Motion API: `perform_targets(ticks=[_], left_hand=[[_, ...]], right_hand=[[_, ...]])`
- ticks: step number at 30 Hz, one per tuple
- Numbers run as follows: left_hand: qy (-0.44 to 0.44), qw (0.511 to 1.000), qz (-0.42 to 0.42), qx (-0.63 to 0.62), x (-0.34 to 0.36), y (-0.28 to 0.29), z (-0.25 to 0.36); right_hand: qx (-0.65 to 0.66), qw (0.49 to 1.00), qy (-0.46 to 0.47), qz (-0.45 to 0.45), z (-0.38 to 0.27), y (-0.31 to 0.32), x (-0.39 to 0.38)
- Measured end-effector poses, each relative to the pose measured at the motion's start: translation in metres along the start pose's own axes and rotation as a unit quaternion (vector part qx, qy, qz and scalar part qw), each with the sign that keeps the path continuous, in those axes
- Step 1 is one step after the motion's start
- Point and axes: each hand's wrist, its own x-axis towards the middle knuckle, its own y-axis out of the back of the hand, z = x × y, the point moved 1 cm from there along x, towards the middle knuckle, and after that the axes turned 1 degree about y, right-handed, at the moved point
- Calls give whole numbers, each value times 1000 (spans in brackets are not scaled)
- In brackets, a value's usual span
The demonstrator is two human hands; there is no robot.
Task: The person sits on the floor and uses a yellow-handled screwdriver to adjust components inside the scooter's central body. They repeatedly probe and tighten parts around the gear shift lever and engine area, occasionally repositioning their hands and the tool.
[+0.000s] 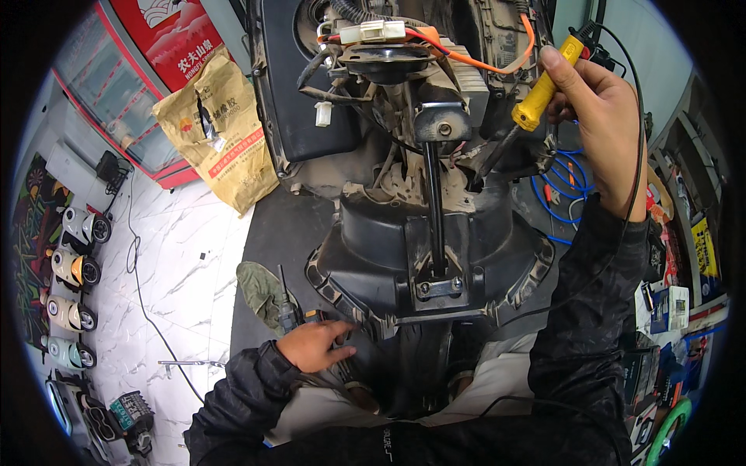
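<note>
My right hand [594, 105] is closed round the yellow handle of a soldering iron [546, 87]. Its black cord runs down past my forearm, and its dark shaft points down and left toward the vehicle's frame. In front of me stands the dusty, stripped body of a scooter [373, 225], with a black metal bar [433, 202] down its middle. My left hand [317, 346] rests at the lower left edge of the black plastic part, fingers apart and partly hidden. Just beyond it lie a dark tool with a thin upright bit [287, 311] and a green cloth [260, 291].
A brown paper sack [221, 140] stands on the left by a red-framed display fridge [124, 93]. Orange wires and a white connector [373, 31] cross the scooter's top. Blue cable [559, 186] coils on the right, beside cluttered shelves [684, 256]. Small model scooters [74, 311] line the far left.
</note>
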Motion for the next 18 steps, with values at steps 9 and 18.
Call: perform_targets(ticks=[9, 18], left_hand=[[11, 1000, 27, 4, 7, -5, -13], [71, 996, 15, 47, 14, -8, -23]], right_hand=[[59, 997, -36, 19, -4, 20, -23], [206, 975, -64, 57, 26, 29, -39]])
